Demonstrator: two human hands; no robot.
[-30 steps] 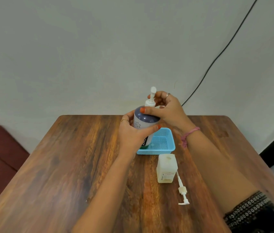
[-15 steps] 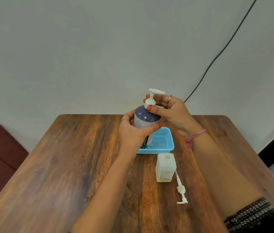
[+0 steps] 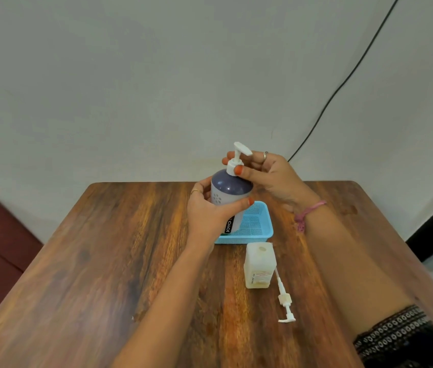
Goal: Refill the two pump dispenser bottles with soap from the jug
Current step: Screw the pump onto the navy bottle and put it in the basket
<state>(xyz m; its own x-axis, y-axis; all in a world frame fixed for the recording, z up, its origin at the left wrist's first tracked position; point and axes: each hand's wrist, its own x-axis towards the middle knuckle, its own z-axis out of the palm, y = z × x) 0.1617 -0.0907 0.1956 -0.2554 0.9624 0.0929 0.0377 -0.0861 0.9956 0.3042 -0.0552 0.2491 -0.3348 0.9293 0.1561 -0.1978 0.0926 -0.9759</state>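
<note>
I see my left hand (image 3: 207, 211) wrapped round the smooth, rigid purple-topped plastic pump bottle (image 3: 230, 197) above the wooden table's (image 3: 119, 261) far edge, while my right hand (image 3: 265, 173) pinches its white pump collar (image 3: 234, 166), the surest place to twist, I judge.

White letters "JOYO" run vertically on a black label strip on the purple-topped pump bottle (image 3: 230, 192), partly covered by the left hand (image 3: 210, 211) gripping it. Small square bottle (image 3: 259, 265) near the table's middle has a pale label with small print, too small to read. No other legible text, numbers or signs.
</note>
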